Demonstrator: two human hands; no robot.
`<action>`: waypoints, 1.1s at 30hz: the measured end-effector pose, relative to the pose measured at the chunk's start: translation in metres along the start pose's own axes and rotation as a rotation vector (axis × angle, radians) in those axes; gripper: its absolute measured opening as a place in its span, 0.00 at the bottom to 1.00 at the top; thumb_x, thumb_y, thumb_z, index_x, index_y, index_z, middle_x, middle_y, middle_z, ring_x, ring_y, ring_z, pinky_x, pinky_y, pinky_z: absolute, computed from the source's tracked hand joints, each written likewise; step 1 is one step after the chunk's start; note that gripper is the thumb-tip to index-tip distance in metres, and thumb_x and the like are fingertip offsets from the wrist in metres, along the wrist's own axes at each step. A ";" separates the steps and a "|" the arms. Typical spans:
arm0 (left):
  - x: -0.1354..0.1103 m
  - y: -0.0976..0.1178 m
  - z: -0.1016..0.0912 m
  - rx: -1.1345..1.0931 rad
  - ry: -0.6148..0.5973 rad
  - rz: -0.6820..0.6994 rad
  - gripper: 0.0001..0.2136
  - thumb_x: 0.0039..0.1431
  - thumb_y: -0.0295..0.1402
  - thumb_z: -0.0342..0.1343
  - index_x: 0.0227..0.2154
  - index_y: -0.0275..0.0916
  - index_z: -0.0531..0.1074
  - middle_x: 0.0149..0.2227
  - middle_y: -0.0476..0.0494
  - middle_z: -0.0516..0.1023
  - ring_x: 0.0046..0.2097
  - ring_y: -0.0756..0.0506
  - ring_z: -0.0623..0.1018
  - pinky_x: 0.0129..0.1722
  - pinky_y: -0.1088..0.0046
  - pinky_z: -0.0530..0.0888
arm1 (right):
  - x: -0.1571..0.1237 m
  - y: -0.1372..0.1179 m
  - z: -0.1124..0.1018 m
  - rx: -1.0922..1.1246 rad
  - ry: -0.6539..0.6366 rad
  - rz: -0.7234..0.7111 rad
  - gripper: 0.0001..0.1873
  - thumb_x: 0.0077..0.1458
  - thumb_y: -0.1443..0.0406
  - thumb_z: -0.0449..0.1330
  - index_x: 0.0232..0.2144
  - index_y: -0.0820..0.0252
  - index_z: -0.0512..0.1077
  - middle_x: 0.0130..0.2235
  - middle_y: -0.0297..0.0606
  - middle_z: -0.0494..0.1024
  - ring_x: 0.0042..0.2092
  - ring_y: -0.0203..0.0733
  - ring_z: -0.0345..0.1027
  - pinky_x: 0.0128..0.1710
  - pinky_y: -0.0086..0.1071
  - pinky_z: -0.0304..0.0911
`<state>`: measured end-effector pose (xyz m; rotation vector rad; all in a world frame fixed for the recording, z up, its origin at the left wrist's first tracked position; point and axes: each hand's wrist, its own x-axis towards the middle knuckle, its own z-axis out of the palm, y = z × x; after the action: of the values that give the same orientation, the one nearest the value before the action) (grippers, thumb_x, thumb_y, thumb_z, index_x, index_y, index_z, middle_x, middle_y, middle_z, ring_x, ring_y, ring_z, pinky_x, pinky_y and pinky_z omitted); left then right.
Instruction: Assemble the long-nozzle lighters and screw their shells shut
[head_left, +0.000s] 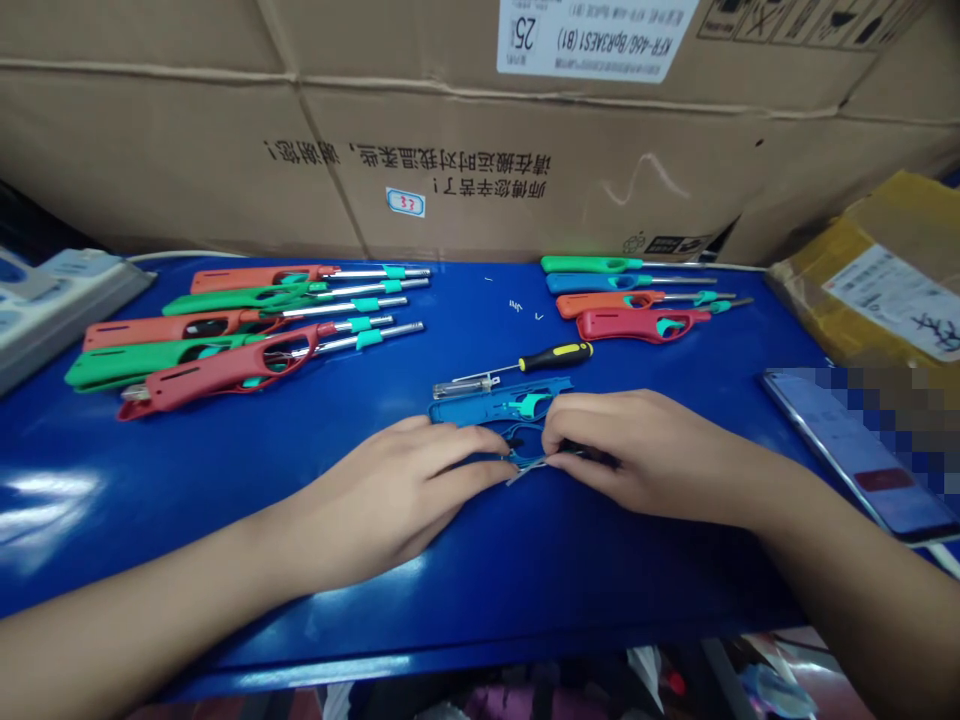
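Near the middle of the blue table, my left hand point(420, 475) is closed, thumb and index fingertip on a blue gas lighter shell half point(529, 437). My right hand point(645, 450) pinches at the right end of that same piece. A thin pale strip point(525, 473) and a black part point(589, 453) show at the fingertips, but my fingers cover much of what they grip. Just behind lies another blue shell half point(480, 405) with a turquoise trigger point(531, 404) in it. Beyond it are a clear tube-like part point(459, 387) and a screwdriver point(556, 356) with a black-and-yellow handle.
Several opened lighters point(217, 375) in red, orange and green lie at the left. More lighters point(637, 322) are at the back right. A cardboard box point(450, 130) stands behind. A phone point(847, 450) and a taped parcel point(892, 270) are right, a power strip point(67, 310) left.
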<state>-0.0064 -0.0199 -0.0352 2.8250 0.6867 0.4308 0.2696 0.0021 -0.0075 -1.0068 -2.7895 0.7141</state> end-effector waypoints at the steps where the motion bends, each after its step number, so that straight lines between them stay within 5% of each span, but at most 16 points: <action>1: 0.000 0.000 0.000 -0.018 -0.004 0.014 0.16 0.72 0.26 0.48 0.59 0.41 0.68 0.56 0.46 0.77 0.49 0.44 0.79 0.43 0.66 0.70 | 0.000 0.000 0.000 -0.006 -0.001 0.008 0.04 0.67 0.66 0.55 0.37 0.55 0.68 0.38 0.30 0.75 0.36 0.36 0.66 0.35 0.31 0.57; 23: 0.001 -0.003 0.001 0.009 -0.018 0.030 0.19 0.70 0.25 0.48 0.60 0.43 0.69 0.56 0.42 0.77 0.51 0.43 0.79 0.43 0.66 0.69 | -0.003 0.003 0.008 -0.327 0.061 -0.256 0.15 0.71 0.65 0.50 0.42 0.61 0.77 0.35 0.37 0.76 0.34 0.38 0.69 0.30 0.33 0.56; 33: 0.000 -0.003 0.001 0.013 -0.014 0.032 0.19 0.70 0.26 0.47 0.60 0.43 0.69 0.56 0.40 0.78 0.49 0.43 0.80 0.43 0.68 0.71 | 0.000 0.003 0.006 -0.134 0.023 -0.166 0.13 0.69 0.67 0.53 0.40 0.60 0.78 0.38 0.37 0.77 0.37 0.39 0.72 0.36 0.33 0.63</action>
<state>-0.0081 -0.0173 -0.0367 2.8522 0.6441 0.4125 0.2695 0.0019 -0.0143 -0.7831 -2.8899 0.4981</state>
